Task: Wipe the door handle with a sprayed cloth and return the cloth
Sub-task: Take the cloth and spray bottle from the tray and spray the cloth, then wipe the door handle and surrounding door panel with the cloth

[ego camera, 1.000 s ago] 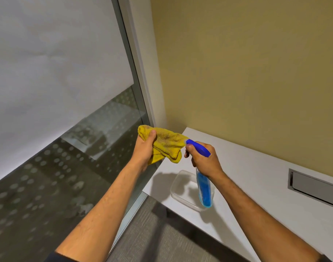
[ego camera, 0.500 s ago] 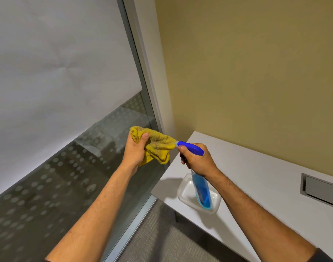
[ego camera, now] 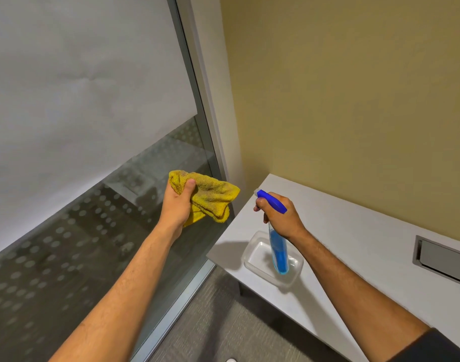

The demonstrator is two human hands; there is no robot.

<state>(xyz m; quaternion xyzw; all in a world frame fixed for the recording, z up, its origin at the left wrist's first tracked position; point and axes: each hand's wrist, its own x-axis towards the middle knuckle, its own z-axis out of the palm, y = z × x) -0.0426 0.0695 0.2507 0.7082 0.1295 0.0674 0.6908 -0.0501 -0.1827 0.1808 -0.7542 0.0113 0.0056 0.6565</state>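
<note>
My left hand [ego camera: 177, 205] grips a crumpled yellow cloth [ego camera: 210, 197], held up in front of the glass wall. My right hand [ego camera: 281, 218] is closed around the neck of a spray bottle [ego camera: 278, 246] with a blue trigger head and blue liquid. Its nozzle points left toward the cloth, with a gap between nozzle and cloth. The bottle's lower end hangs over a clear plastic tray [ego camera: 252, 254] on the white table [ego camera: 354, 244]. No door handle is in view.
A glass wall [ego camera: 66, 257] with a dotted frosted band and a metal frame [ego camera: 197, 100] fills the left. A yellow wall stands behind the table. A metal cable hatch [ego camera: 443, 259] is set into the tabletop at right. Grey carpet lies below.
The nozzle was touching the cloth; now the two hands have drawn apart, the cloth to the left and the bottle to the right. The camera view has shifted slightly.
</note>
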